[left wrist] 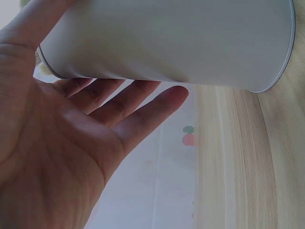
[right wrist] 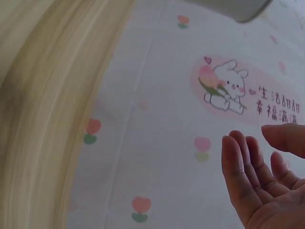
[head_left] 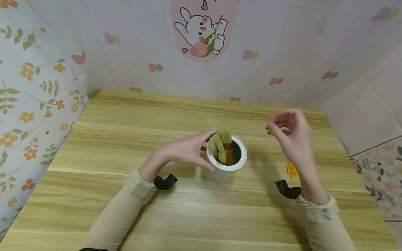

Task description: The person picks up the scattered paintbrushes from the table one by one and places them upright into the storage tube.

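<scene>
A white can [head_left: 220, 174] stands upright on the wooden table, its open top facing up. Several bristle brushes [head_left: 216, 144] are in it, heads up and leaning to the left side; one shows an orange-brown handle. My left hand [head_left: 190, 149] holds the can from its left, thumb on the near side and fingers round the far side. In the left wrist view, the fingers [left wrist: 147, 112] lie along the can's wall [left wrist: 167, 38]. Raised above the table to the right, my right hand [head_left: 293, 134] has loosely bent fingers with nothing between them.
Small orange-yellow pieces [head_left: 292, 170] lie on the table [head_left: 201, 216], partly hidden by the right wrist. A patterned cloth [head_left: 132, 45] hangs behind the table, and a floral one [head_left: 28, 115] at the left. Black mounts [head_left: 165, 182] sit on both wrists.
</scene>
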### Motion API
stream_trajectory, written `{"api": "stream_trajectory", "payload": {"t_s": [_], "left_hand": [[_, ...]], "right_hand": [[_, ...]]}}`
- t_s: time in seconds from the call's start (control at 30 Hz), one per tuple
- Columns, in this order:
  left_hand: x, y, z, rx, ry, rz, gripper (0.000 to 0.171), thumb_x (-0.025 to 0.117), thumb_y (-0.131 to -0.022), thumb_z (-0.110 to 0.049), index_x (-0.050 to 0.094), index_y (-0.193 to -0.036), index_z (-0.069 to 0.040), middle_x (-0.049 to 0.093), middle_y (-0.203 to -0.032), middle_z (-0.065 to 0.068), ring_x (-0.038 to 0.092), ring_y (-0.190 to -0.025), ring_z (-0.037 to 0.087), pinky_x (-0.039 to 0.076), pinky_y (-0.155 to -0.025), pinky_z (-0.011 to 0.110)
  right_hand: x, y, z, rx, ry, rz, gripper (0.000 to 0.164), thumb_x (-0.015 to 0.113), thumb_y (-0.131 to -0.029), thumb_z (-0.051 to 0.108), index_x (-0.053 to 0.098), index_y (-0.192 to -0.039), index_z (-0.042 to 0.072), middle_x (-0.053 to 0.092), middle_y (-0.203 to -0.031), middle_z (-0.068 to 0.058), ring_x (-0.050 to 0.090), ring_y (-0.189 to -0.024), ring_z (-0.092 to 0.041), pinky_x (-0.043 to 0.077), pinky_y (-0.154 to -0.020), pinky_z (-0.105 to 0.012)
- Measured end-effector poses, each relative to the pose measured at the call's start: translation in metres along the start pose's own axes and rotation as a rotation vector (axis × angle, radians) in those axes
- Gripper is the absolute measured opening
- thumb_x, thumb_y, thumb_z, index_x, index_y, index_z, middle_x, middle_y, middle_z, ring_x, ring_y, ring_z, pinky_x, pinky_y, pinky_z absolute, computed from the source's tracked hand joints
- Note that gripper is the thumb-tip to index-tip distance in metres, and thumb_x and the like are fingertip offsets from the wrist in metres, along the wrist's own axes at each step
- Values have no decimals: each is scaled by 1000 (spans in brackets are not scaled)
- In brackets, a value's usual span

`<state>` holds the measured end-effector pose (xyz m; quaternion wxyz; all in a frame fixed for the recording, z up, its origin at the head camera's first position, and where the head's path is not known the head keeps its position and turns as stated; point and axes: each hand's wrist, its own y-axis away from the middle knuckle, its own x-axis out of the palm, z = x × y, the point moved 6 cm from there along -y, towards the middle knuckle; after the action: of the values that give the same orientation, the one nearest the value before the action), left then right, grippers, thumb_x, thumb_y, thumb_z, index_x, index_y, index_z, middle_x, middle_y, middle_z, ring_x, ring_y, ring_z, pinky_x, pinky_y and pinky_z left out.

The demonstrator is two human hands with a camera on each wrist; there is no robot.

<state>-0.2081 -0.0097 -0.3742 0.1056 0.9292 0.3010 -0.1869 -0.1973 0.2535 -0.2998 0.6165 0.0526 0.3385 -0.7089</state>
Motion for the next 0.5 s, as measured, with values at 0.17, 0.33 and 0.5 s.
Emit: {"api": "stream_trajectory", "payload": {"t_s": [0.17,0.33,0.5], "left_hand": [[1,0,0,-4,4,2,116,94,-75,-31,18,-162,-23,42,-156,-1,57,-137,30,52,-113,42],[1,0,-1,-13,2,0,118,95,-74,-31,17,-163,-21,41,-157,1,56,-138,31,51,-114,43],[1,0,-2,-1,6,-2,115,94,-75,-29,20,-162,-21,42,-155,1,55,-139,27,52,-113,39]], "right_hand": [[-15,-4,-9,47,64,-25,32,71,-95,5,53,-121,8,65,-93,16,68,-76,1,59,-68,-11],[-28,-9,-21,102,114,7,33,69,-97,7,50,-124,13,64,-93,19,68,-76,3,60,-67,-12],[-38,-13,-36,195,160,83,35,67,-100,17,46,-128,19,62,-93,22,67,-78,4,60,-66,-13]]}}
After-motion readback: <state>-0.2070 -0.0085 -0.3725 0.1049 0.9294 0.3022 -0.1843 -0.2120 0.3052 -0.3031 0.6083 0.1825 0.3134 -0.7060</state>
